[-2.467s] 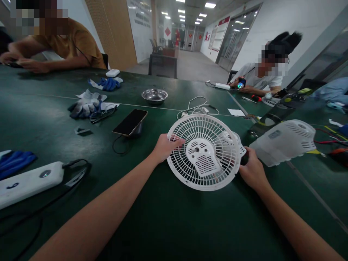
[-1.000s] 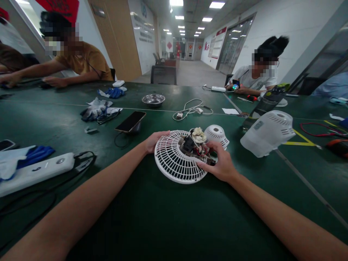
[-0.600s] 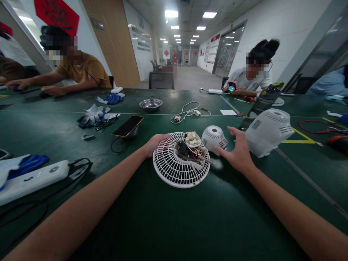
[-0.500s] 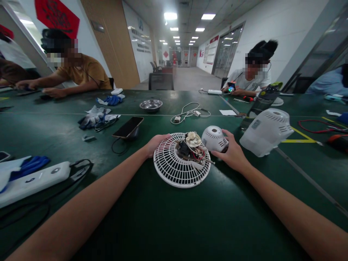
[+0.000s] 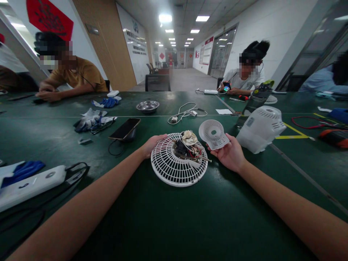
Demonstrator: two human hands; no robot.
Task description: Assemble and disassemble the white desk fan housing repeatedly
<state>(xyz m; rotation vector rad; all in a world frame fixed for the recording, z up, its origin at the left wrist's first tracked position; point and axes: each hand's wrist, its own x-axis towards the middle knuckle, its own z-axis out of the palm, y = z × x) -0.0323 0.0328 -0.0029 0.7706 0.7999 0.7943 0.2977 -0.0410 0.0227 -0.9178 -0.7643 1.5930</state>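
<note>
A white round fan grille point(image 5: 165, 165) lies on the green table in front of me. On top of it sits the bare fan motor point(image 5: 187, 148), with wires and a cream-coloured gear housing showing. My left hand point(image 5: 153, 145) grips the grille's left rim, its fingertips partly hidden behind it. Held up just right of the motor is a white plastic motor cover point(image 5: 213, 134), its hollow inside facing me. My right hand point(image 5: 230, 154) has it by the lower right edge, with fingers underneath.
To the right stand a whitish translucent plastic housing point(image 5: 261, 130) and a tilted bottle point(image 5: 251, 103). A phone point(image 5: 125, 128), gloves point(image 5: 92, 119), a metal bowl point(image 5: 147, 106) and a white cable point(image 5: 187, 113) lie beyond. A white power bank point(image 5: 32, 186) is at left. Two people sit across the table.
My right hand has turned the motor cover over, so its inside now faces me instead of its outer shell. My left hand keeps its hold on the grille. The view has shifted slightly.
</note>
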